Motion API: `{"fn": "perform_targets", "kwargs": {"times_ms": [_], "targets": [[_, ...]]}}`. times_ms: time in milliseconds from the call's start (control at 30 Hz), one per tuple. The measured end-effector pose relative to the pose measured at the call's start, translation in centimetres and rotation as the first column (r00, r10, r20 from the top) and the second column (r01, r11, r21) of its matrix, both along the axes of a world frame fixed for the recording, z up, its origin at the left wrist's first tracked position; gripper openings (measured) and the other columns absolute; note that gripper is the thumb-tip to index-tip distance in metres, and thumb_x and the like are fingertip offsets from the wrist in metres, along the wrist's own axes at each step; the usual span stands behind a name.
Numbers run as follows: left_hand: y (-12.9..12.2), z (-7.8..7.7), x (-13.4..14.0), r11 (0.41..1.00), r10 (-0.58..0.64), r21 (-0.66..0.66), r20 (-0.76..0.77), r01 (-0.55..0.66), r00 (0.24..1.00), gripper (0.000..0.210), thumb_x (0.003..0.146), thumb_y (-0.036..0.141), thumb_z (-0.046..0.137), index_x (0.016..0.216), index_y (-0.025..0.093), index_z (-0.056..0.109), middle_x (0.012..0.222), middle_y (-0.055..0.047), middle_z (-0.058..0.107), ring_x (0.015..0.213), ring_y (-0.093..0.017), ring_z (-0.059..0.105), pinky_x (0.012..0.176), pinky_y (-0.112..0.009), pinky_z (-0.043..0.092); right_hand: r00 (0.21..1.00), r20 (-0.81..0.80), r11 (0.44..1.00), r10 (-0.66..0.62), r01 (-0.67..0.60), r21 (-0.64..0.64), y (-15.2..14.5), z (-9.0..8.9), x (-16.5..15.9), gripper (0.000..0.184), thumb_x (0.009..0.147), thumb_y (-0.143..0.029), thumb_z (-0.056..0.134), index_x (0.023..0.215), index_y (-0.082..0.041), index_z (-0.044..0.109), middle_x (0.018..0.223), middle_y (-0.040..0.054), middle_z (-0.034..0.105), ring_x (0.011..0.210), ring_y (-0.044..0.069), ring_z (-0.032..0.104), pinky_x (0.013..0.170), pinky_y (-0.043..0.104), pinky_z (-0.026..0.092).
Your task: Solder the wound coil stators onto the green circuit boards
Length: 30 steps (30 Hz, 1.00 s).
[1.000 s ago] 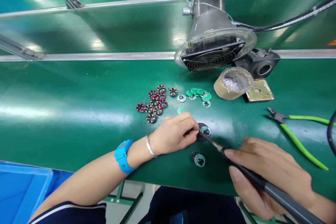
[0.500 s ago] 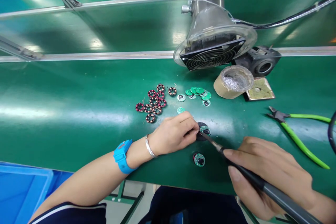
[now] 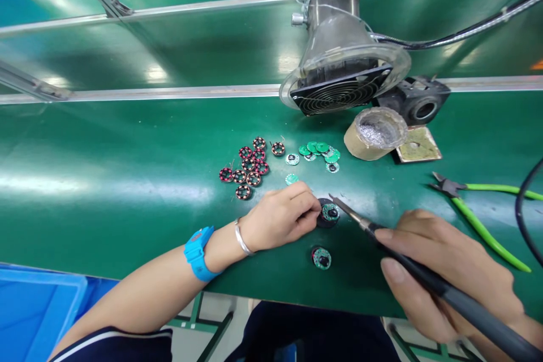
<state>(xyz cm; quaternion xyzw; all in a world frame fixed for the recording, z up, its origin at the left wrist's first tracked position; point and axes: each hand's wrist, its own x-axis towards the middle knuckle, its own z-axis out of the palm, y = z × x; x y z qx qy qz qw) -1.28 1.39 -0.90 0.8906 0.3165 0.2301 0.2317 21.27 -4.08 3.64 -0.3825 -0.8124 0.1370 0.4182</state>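
Note:
My right hand [image 3: 449, 271] grips a soldering iron [image 3: 428, 280] by its dark handle. The iron's tip is just above and right of a small round green circuit board [image 3: 330, 212], apart from it. That board lies on a black round base [image 3: 326, 223]. At the base's left edge my left hand [image 3: 288, 212] is closed with fingertips pinched; whatever is between them is hidden. Nearer the table edge sits another round board [image 3: 321, 258] on a reddish part. Beyond my left hand are several copper-wound ring coils [image 3: 248, 164] and several loose round green boards [image 3: 322, 148].
A fume extractor [image 3: 341, 90] with a fan grille hangs at the back. Below it stand a tan pot [image 3: 365, 144], a black iron holder [image 3: 422, 104] and a sponge tray [image 3: 419, 144]. Green-handled cutters [image 3: 479, 220] lie at right. A blue bin [image 3: 38, 311] is at lower left.
The soldering iron's tip has lifted off the board on the black base and shifted up and slightly right, with my right hand drawn right. My left hand has stayed nearly still.

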Motion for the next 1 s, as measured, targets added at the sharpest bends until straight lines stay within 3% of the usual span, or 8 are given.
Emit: {"fn": "perform_targets", "kwargs": {"times_ms": [233,400,567,833,1000], "targets": [[0.0,0.1,0.0,1.000,0.015,-0.005,-0.036,-0.015,0.999,0.011,0.089,0.019,0.049,0.087,0.018,0.059,0.083,0.000,0.062,0.071,-0.009,0.057,0.061,-0.019,0.047,0.991,-0.045,0.992,-0.129,0.128,-0.020,0.4,-2.7,-1.2,0.043,0.082,-0.003,0.057,0.122,-0.020,0.057,0.075,-0.0004,0.065,0.059,0.011,0.059,0.055,0.025,0.051],[-0.1,-0.1,0.0,0.999,0.022,0.024,-0.023,-0.021,0.999,0.010,0.089,0.020,0.049,0.087,0.018,0.059,0.083,0.000,0.061,0.070,-0.009,0.057,0.060,-0.019,0.047,0.998,0.038,0.997,-0.054,0.056,-0.060,1.3,-3.6,-2.0,0.031,0.083,-0.007,0.059,0.109,-0.021,0.060,0.077,0.0007,0.063,0.063,0.012,0.055,0.061,0.028,0.050],[0.0,-0.3,-0.2,1.000,-0.018,0.016,-0.035,0.018,0.999,0.009,0.089,0.019,0.050,0.087,0.018,0.059,0.084,-0.001,0.062,0.073,-0.011,0.059,0.063,-0.020,0.048,0.999,0.051,0.996,-0.013,0.018,-0.088,1.8,-3.8,-2.2,0.032,0.082,-0.003,0.057,0.110,-0.019,0.058,0.082,0.0012,0.063,0.069,0.011,0.056,0.068,0.028,0.050],[-0.3,0.5,0.1,0.966,0.024,-0.259,0.143,0.014,0.989,0.005,0.083,0.018,0.060,0.085,0.016,0.064,0.079,-0.001,0.060,0.066,-0.009,0.055,0.061,-0.020,0.047,1.000,-0.002,0.985,0.009,-0.009,-0.170,1.9,-4.1,-1.9,0.038,0.081,-0.002,0.058,0.114,-0.019,0.056,0.093,0.0026,0.066,0.078,0.012,0.059,0.072,0.028,0.050],[-0.2,0.7,0.8,0.820,0.175,-0.570,0.171,-0.047,0.970,0.004,0.079,0.016,0.063,0.076,0.014,0.062,0.071,0.003,0.054,0.053,-0.004,0.047,0.050,-0.015,0.042,1.000,0.014,0.995,0.015,-0.014,-0.100,2.1,-4.1,-2.1,0.037,0.082,-0.002,0.058,0.114,-0.019,0.055,0.089,0.0021,0.066,0.074,0.012,0.058,0.069,0.028,0.050]]}}
